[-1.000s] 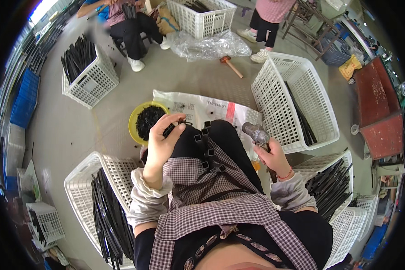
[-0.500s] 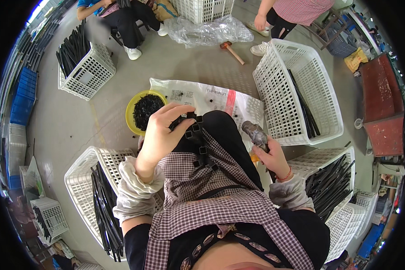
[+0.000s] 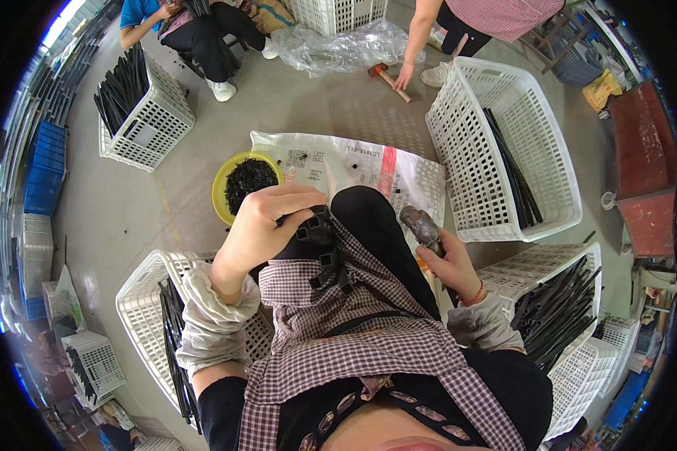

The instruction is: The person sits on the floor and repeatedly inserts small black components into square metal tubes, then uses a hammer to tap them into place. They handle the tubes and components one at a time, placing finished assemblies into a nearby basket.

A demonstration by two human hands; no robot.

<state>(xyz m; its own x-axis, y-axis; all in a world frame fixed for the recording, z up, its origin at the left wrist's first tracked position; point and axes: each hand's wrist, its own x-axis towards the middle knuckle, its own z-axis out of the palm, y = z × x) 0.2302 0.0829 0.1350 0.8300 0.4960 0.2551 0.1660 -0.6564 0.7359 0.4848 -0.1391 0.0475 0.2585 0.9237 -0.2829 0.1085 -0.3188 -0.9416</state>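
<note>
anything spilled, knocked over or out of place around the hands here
Nothing is clearly spilled or tipped. The left hand grips square black tube ends on the lap; the right hand holds a grey-headed hammer. The round yellow bowl of small black pieces sits upright, though a few black specks dot the white printed sack.

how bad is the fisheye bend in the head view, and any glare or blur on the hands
Head view: strong barrel distortion, with a black rim and the white crate edges bowed; bright glare at the upper-left edge and sheen on the clear plastic sheet; soft, even light; left hand and right hand with its hammer look sharp.
</note>
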